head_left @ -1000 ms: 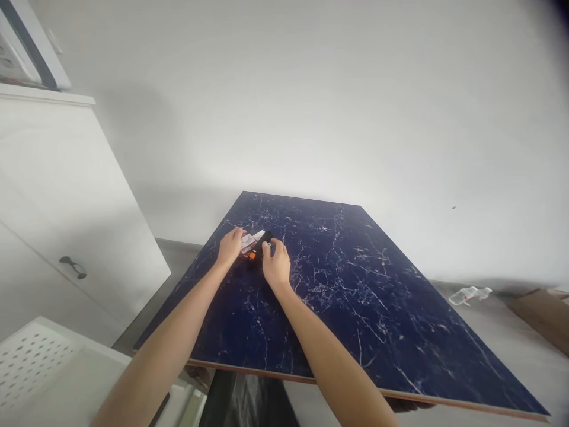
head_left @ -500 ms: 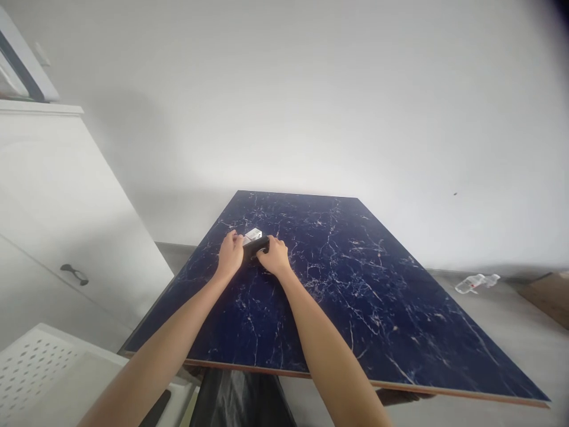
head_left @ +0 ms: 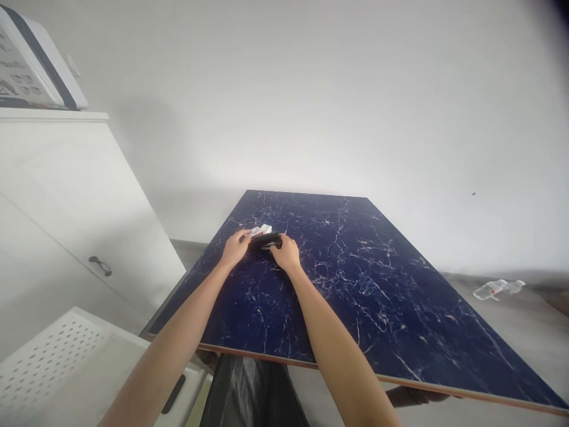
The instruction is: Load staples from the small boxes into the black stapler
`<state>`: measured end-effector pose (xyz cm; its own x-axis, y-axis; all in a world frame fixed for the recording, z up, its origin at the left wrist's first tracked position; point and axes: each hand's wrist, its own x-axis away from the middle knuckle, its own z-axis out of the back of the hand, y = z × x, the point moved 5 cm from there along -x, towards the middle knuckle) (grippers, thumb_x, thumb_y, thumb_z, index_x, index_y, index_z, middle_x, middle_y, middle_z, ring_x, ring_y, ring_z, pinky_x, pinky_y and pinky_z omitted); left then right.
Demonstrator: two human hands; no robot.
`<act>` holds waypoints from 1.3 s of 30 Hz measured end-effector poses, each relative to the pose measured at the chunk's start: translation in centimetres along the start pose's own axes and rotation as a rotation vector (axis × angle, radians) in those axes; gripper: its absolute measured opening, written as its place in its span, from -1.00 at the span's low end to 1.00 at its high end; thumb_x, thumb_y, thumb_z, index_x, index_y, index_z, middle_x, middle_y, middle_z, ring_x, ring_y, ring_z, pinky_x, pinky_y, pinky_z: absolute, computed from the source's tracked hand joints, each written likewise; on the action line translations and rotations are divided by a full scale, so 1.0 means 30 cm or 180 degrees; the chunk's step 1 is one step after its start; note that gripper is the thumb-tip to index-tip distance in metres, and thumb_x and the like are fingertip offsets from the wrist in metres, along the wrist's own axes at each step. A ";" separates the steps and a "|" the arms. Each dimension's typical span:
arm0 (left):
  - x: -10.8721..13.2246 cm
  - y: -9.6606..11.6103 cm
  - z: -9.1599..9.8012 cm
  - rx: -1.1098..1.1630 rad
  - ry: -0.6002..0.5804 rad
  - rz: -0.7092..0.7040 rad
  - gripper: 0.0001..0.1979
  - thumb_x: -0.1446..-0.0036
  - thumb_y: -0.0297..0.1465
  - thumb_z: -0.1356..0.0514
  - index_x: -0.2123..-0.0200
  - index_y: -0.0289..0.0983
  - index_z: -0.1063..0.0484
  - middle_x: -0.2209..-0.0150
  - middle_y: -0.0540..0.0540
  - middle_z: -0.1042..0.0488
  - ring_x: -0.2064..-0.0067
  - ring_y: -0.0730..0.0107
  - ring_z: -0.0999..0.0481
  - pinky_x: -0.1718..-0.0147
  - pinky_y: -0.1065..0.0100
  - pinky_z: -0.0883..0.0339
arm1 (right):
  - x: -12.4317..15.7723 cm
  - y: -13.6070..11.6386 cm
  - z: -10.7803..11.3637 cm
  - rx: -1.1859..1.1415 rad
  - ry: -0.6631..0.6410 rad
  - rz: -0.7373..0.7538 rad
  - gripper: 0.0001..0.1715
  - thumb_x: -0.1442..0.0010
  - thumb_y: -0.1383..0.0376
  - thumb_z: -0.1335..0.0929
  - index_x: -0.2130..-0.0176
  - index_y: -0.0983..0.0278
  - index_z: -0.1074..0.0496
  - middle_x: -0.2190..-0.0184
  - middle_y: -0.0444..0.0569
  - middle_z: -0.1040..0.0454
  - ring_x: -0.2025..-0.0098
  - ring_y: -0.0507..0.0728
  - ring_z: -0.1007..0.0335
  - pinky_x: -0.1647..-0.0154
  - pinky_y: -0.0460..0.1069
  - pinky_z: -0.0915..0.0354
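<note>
A small black oblong object (head_left: 265,239), of a kind I cannot make out, sits low over the blue marble-patterned tabletop (head_left: 355,284). My right hand (head_left: 286,252) is closed around its right end, thumb on the near side. At its left end is my left hand (head_left: 235,247), fingers curled, with the fingertips against the object and close to the white pieces behind it. Two small white box-like pieces with a bit of red, one of them a white box (head_left: 265,229), lie just beyond the black object. My fingers hide part of both ends.
On the left stands a white cabinet (head_left: 66,196) with a dark handle (head_left: 100,265) and a printed box (head_left: 35,65) on top. A white perforated unit (head_left: 66,350) is at lower left. A clear plastic bottle (head_left: 498,289) lies on the floor at right, beyond the table.
The view has swung left, so everything appears further right. The black object has turned from slanted to nearly level between my hands, and more of the white pieces shows.
</note>
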<state>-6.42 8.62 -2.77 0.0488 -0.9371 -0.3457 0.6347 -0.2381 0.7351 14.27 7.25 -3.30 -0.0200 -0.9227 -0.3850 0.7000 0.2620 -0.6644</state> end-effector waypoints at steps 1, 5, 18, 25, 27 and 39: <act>-0.004 -0.005 -0.001 0.0010 -0.0047 -0.0011 -0.67 -0.26 -0.33 -0.10 -0.01 -0.16 -0.55 -0.08 -0.12 -0.56 -0.09 0.05 -0.52 -0.12 0.13 -0.30 | 0.001 0.000 0.003 -0.0077 -0.0004 -0.0026 -0.74 -0.11 0.32 -0.37 0.15 0.26 -0.49 0.20 0.02 -0.58 0.13 0.21 -0.44 0.10 0.02 -0.29; -0.024 -0.041 -0.001 0.0292 -0.0319 0.0029 -0.57 -0.26 -0.29 -0.11 -0.17 -0.16 -0.44 -0.20 -0.14 -0.47 -0.23 0.07 -0.41 -0.22 0.13 -0.22 | 0.004 -0.002 0.010 -0.0314 -0.0070 -0.0078 -0.78 -0.12 0.33 -0.36 0.18 0.24 -0.50 0.23 -0.01 -0.60 0.18 0.17 -0.48 0.12 0.00 -0.31; -0.034 -0.058 0.028 0.0811 -0.0807 -0.0047 -0.36 -0.17 -0.12 -0.24 -0.28 -0.21 -0.32 -0.27 -0.21 -0.38 -0.28 0.04 -0.37 -0.26 0.10 -0.19 | 0.003 0.014 0.013 -0.0578 -0.0165 -0.0119 -0.56 -0.14 0.50 -0.28 0.02 0.22 -0.49 0.13 -0.03 -0.62 0.06 0.15 -0.54 -0.03 -0.01 -0.35; -0.047 -0.084 0.022 0.1053 -0.0641 -0.0092 -0.35 -0.10 -0.15 -0.32 -0.23 -0.24 -0.37 -0.23 -0.27 -0.43 -0.25 0.07 -0.42 -0.26 0.09 -0.20 | 0.000 0.022 0.024 -0.0731 0.0031 -0.0351 -0.52 -0.10 0.55 -0.24 0.10 0.23 -0.55 0.12 -0.03 -0.62 0.05 0.15 -0.52 -0.05 0.00 -0.34; -0.041 -0.068 0.023 0.1078 -0.0589 -0.0063 -0.40 -0.11 -0.17 -0.32 -0.19 -0.24 -0.41 -0.20 -0.25 -0.46 -0.22 0.08 -0.45 -0.24 0.10 -0.24 | 0.002 0.025 0.029 -0.0713 0.0084 -0.0358 -0.53 -0.10 0.55 -0.24 0.11 0.24 -0.55 0.13 -0.03 -0.61 0.07 0.14 -0.52 -0.04 -0.01 -0.34; -0.031 -0.060 0.032 0.0776 0.0194 0.0008 -0.58 -0.11 -0.27 -0.32 -0.04 -0.23 -0.53 -0.07 -0.22 -0.56 0.01 0.13 -0.60 -0.04 0.14 -0.43 | -0.014 0.088 0.119 0.0303 0.0122 0.0033 -0.55 -0.10 0.55 -0.24 0.21 0.20 -0.61 0.08 0.02 -0.50 0.04 0.20 -0.33 -0.03 0.03 -0.25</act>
<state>-8.35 9.67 -3.20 0.1014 -0.9223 -0.3729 0.4301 -0.2973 0.8524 18.66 7.32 -2.61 -0.0385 -0.9080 -0.4171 0.7648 0.2419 -0.5971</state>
